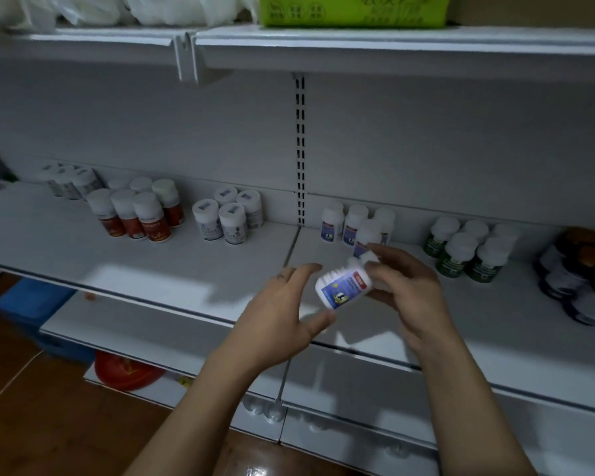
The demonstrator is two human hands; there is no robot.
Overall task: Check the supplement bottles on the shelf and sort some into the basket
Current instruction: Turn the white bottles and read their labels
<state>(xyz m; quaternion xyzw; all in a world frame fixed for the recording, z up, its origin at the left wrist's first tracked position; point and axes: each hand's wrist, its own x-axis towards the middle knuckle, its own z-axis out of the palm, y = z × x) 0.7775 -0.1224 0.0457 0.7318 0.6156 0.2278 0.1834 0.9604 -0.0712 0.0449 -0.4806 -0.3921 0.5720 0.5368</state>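
Note:
A small white supplement bottle with a blue label (343, 286) is tilted on its side in the air in front of the middle shelf (152, 262). My right hand (406, 286) grips it from the right with curled fingers. My left hand (285, 307) is at its left side, with thumb below it and fingers spread; whether it touches is unclear. Behind, more blue-label bottles (351, 225) stand at the shelf's back. No basket is in view.
On the same shelf stand red-label bottles (141, 218), grey-label bottles (227, 218), green-label bottles (468, 249) and dark jars (577, 276) at the far right. A green box (351, 10) sits on the upper shelf. A blue crate (31, 310) and a red item (128, 372) lie below.

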